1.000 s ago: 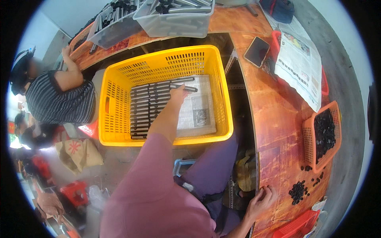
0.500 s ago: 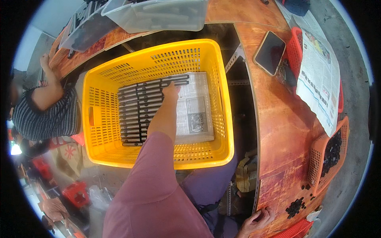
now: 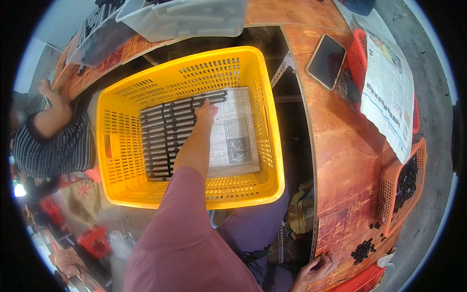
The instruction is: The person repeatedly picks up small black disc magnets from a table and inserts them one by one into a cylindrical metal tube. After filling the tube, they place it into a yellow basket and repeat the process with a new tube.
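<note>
My left hand (image 3: 206, 113) reaches into a yellow plastic basket (image 3: 274, 160), at the right ends of the upper metal rods. Its fingers are apart, with a fingertip at the rods and the thumb held off. Dark grey metal rods (image 3: 158, 141) with black bands lie side by side in rows on the left half of the basket floor. Newspaper (image 3: 238, 141) lines the floor beside them. My right hand (image 3: 317, 268) rests at the table edge at the lower right, fingers loosely curled with a gap to the thumb; I see nothing in it.
A phone (image 3: 326, 62) lies on the reddish wooden table (image 3: 340, 160). An orange basket (image 3: 387, 194) of small black parts and a loose pile of black parts (image 3: 363, 250) are at right. Clear plastic bins (image 3: 182, 22) stand at the back. Another person's striped sleeve (image 3: 56, 146) shows at left.
The whole view has shifted slightly, moving the basket a little left in the picture. My left hand stays by the rod ends, its thumb now showing more clearly apart. My right hand has stayed put.
</note>
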`<state>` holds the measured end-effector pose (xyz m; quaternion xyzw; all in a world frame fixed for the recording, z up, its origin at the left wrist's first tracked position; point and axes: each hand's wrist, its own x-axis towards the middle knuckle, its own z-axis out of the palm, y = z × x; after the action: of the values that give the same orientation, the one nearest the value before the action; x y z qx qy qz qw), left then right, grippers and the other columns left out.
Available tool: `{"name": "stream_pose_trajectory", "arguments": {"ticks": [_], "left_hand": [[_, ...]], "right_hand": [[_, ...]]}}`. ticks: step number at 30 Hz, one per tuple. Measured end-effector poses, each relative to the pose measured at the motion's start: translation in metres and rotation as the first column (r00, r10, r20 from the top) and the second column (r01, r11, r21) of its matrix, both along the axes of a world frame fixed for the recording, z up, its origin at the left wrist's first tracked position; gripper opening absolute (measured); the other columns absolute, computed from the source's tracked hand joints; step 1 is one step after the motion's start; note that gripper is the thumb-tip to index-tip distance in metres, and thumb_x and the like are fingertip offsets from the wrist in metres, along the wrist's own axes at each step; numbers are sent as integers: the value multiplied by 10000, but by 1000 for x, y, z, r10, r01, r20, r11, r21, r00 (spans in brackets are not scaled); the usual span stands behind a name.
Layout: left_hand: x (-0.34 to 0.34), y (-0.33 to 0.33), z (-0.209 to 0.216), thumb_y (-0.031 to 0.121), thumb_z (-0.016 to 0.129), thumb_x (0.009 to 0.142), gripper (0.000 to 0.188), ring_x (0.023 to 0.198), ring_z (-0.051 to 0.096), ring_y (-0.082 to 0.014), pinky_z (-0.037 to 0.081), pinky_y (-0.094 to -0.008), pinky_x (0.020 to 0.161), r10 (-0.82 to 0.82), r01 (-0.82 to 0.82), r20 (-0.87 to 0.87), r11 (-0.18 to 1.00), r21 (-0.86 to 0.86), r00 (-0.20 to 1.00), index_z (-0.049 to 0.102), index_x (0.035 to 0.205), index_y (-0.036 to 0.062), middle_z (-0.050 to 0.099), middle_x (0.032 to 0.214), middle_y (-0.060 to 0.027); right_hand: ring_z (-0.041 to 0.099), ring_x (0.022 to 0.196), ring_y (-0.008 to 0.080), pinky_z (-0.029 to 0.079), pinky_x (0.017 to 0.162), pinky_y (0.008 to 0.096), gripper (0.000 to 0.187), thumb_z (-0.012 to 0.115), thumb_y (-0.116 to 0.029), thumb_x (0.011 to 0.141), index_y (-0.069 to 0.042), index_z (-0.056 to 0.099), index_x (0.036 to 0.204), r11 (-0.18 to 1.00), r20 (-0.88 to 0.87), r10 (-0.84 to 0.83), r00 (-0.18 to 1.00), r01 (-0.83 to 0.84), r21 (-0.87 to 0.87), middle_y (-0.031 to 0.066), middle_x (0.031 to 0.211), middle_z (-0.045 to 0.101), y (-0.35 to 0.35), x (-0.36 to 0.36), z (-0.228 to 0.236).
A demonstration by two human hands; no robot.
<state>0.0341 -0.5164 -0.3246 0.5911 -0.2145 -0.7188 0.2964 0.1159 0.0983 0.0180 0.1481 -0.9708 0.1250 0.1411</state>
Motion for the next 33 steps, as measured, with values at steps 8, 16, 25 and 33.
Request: {"name": "stream_pose_trajectory", "arguments": {"ticks": [8,16,25,33], "left_hand": [[-3,7,-2,372,656,968,522,886,696,-372,621,-423,800,-219,219,126,976,14,968,589,1192,-94,678,1076,-276],[0,-2,-11,399,552,997,389,808,634,-296,555,-421,691,-361,359,227,932,51,904,593,1049,16,640,903,-152],[57,-94,-34,275,647,960,311,838,617,-217,539,-353,726,-684,687,69,725,-48,726,626,1140,22,633,994,-95],[-33,-16,139,485,506,1027,538,737,567,-215,474,-367,659,-261,502,443,610,-613,858,665,1157,-13,639,896,-85]], "right_hand": [[547,1081,374,479,917,456,114,548,-59,965,47,587,966,998,7,26,1000,-26,-62,224,1140,556,1,1,-2],[566,982,364,487,891,453,92,570,-46,940,40,600,948,995,2,22,1000,-22,-98,219,1106,560,12,10,-15],[629,956,301,476,814,421,223,698,-39,717,-55,656,936,984,-120,62,991,-81,-158,121,993,655,-2,-14,4],[583,1057,283,441,934,409,260,717,-72,808,-39,616,1046,937,-82,59,995,-83,-340,114,1116,586,21,25,23]]}}
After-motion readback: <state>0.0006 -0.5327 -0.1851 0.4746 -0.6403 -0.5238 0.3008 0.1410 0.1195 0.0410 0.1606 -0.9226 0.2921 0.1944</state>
